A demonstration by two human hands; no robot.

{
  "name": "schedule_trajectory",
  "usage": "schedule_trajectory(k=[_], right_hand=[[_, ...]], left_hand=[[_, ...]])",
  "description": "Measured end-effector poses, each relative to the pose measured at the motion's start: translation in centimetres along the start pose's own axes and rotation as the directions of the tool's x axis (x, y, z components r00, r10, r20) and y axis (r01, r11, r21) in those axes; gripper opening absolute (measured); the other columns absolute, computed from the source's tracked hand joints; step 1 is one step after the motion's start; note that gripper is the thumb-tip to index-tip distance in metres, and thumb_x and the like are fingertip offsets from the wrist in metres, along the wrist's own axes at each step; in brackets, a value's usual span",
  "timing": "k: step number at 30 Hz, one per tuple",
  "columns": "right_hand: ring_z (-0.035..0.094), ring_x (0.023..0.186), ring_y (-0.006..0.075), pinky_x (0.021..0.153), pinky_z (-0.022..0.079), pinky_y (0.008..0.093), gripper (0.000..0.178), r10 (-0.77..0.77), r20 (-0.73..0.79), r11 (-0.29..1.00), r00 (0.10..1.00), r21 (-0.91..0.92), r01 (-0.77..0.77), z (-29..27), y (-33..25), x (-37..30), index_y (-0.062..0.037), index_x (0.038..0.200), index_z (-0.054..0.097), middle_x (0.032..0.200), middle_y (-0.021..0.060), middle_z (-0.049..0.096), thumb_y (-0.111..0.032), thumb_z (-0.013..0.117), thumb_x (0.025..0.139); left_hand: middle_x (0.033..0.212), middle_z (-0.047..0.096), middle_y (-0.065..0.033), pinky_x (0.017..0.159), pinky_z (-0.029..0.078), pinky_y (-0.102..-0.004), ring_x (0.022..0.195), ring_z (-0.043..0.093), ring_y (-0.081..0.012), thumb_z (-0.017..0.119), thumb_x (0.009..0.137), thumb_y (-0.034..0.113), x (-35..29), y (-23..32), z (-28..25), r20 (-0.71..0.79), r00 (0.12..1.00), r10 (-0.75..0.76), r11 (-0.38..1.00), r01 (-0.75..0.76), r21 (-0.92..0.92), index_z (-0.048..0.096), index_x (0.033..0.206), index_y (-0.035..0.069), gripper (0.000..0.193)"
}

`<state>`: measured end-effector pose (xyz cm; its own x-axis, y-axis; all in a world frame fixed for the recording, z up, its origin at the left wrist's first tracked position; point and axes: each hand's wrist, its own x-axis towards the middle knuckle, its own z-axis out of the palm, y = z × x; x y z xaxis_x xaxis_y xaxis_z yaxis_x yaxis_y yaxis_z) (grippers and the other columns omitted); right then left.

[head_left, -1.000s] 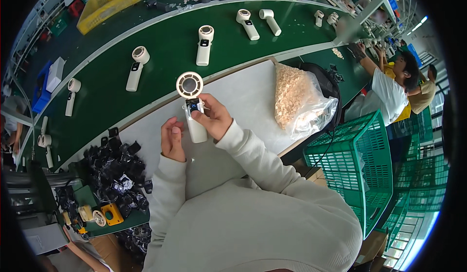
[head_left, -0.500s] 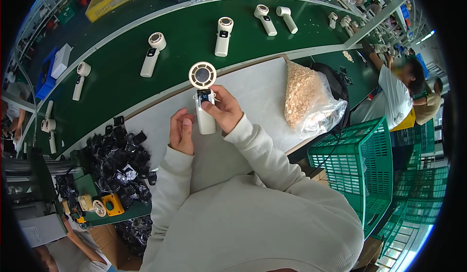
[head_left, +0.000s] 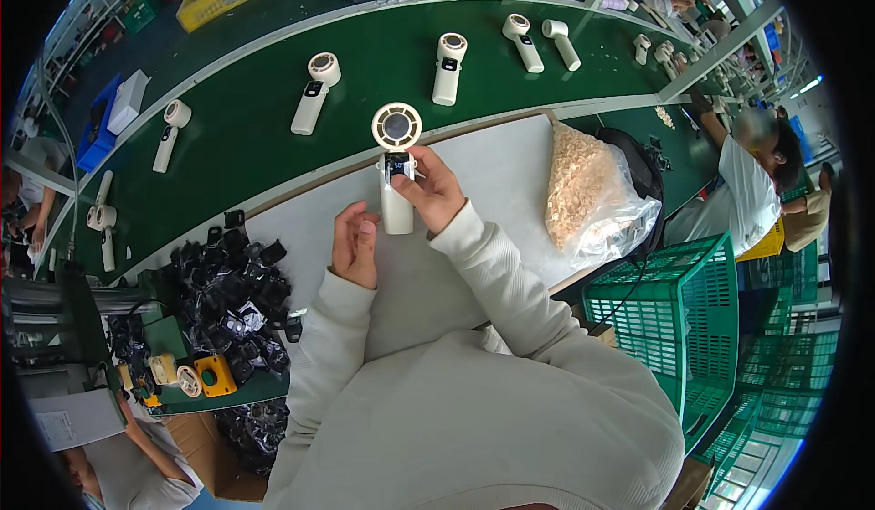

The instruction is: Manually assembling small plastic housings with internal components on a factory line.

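My right hand [head_left: 432, 189] grips a white handheld fan [head_left: 397, 209] upright, its round ringed head at the top. The thumb presses on the fan's dark front panel, where a small blue display glows beside it. My left hand [head_left: 355, 244] is just left of the fan's handle, fingers loosely curved and apart from the thumb. It holds nothing and does not appear to touch the fan. Beyond my hands, several more white handheld fans [head_left: 447, 77] lie spaced along the green belt [head_left: 383, 82].
A plastic bag of small tan pieces [head_left: 583, 191] lies right on the grey work surface [head_left: 483, 173]. Black parts [head_left: 228, 300] heap at left near a yellow button box [head_left: 216, 376]. A green crate [head_left: 679, 319] stands at my right. Co-workers sit right and lower left.
The whole view has shifted slightly, so most things appear further right. The held fan is a little higher and further right in the picture. My grip on it looks the same.
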<state>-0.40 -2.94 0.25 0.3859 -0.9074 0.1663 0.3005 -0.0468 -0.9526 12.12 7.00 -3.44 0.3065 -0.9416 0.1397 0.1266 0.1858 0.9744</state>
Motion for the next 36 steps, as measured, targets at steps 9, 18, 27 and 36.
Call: schedule_trajectory(k=[9,18,27,36], right_hand=[[0.059,0.094,0.0223,0.086,0.049,0.0327,0.039,-0.008,-0.03,0.901,1.0,-0.433,-0.006,-3.0,5.9,13.6,-0.0064,0.121,0.055,0.104,0.0121,0.063,-0.008,0.064,0.083],[0.061,0.102,0.0324,0.087,0.049,0.0383,0.053,-0.166,-0.281,0.2,0.945,-0.948,-0.247,-10.8,8.5,22.6,-0.0135,0.126,0.059,0.114,0.0137,0.065,-0.038,0.07,0.081],[0.055,0.069,0.0152,0.066,0.046,0.0244,0.026,0.122,0.217,0.781,0.969,-0.623,0.041,-15.2,-16.3,-0.2,0.0021,0.113,0.058,0.083,0.0087,0.061,-0.017,0.053,0.095],[0.055,0.048,0.0173,0.036,0.045,0.0262,0.017,0.242,-0.807,0.501,0.538,-0.372,-0.782,-30.3,-12.9,-20.2,-0.0067,0.099,0.061,0.071,0.0107,0.063,-0.015,0.055,0.086]], left_hand=[[0.102,0.057,-0.0068,0.082,0.043,-0.0258,0.088,0.052,-0.0148,0.052,0.093,0.007,-0.5,-1.8,-0.2,0.029,0.999,0.044,0.999,-0.044,-0.004,0.045,0.129,0.004,0.037],[0.108,0.062,-0.0144,0.082,0.05,-0.043,0.094,0.06,-0.033,0.062,0.083,0.039,8.4,13.7,-5.8,0.349,0.927,0.138,0.453,-0.373,0.81,0.057,0.121,0.012,0.046],[0.137,0.041,-0.0184,0.099,0.041,-0.0507,0.117,0.048,-0.0361,0.055,0.085,0.05,22.8,10.4,-40.8,-0.786,0.613,0.08,-0.219,0.78,0.587,0.037,0.139,0.014,0.067],[0.15,0.025,-0.0187,0.101,0.035,-0.0507,0.125,0.035,-0.0404,0.061,0.08,0.048,24.3,5.4,-60.7,-0.923,0.29,0.254,0.278,0.892,0.357,0.047,0.135,0.039,0.058]])
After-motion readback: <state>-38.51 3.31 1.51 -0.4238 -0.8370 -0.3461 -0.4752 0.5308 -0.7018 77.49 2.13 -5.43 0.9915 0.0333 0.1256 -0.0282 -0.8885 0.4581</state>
